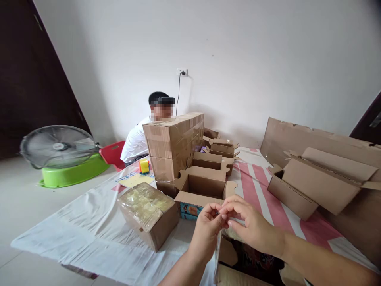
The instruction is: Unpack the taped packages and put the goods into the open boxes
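Note:
My left hand [209, 227] and my right hand [253, 224] meet fingertip to fingertip, both closed in a pinch. Whatever lies between the fingers, if anything, is hidden or too small to name. Below them is an open cardboard box [238, 278] with dark contents that I cannot make out, partly covered by my right forearm. Just beyond my hands stands an open-topped box [205, 180] with a blue printed panel. Left of my hands sits a closed box [159, 222] with shiny yellowish tape over its top.
Stacked taped boxes [159, 143] rise in the middle, with a person in a white shirt [135, 139] behind. More open boxes [222, 149] line up beyond. Cardboard boxes [321, 180] lie at right. A yellow tape dispenser [144, 166], red chair [113, 154] and fan [61, 146] are left.

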A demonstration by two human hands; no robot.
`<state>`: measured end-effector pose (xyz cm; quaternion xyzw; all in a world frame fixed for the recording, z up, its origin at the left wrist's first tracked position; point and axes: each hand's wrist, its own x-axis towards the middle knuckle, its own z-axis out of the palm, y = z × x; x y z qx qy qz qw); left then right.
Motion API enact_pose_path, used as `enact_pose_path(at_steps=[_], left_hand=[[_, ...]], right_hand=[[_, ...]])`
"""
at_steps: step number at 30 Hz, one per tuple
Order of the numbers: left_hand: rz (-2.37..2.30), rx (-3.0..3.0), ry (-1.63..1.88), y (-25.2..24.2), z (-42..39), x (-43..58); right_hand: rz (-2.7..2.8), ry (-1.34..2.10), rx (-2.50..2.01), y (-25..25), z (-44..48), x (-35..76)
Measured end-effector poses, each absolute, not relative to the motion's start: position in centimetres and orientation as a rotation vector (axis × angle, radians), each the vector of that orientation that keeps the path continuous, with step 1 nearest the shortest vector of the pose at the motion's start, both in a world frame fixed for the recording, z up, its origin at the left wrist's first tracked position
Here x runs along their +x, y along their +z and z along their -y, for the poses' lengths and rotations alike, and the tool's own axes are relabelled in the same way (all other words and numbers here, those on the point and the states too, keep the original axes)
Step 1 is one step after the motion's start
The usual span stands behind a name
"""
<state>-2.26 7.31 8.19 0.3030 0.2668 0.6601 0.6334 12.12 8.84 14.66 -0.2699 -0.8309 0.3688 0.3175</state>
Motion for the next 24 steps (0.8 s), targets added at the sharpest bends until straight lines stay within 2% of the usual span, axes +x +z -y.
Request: enact_pose_path(at_steps=[9, 18, 24], left_hand=[[-0.561, 0.717, 1.687, 8.6, -2.9, -1.5], [-0.695, 0.907, 1.698, 6.9, 2.0, -0.1], [-0.688, 1.001, 1.516, 6.7, 4.8, -0.7]], right_hand=[[2.312, 0.605, -0.809, 15.1, -3.4, 12.7], [2.186, 0.958, -0.992, 14.7, 1.6, 14.3], [2.171, 1.082, -0.967, 14.2, 4.0, 15.3]])
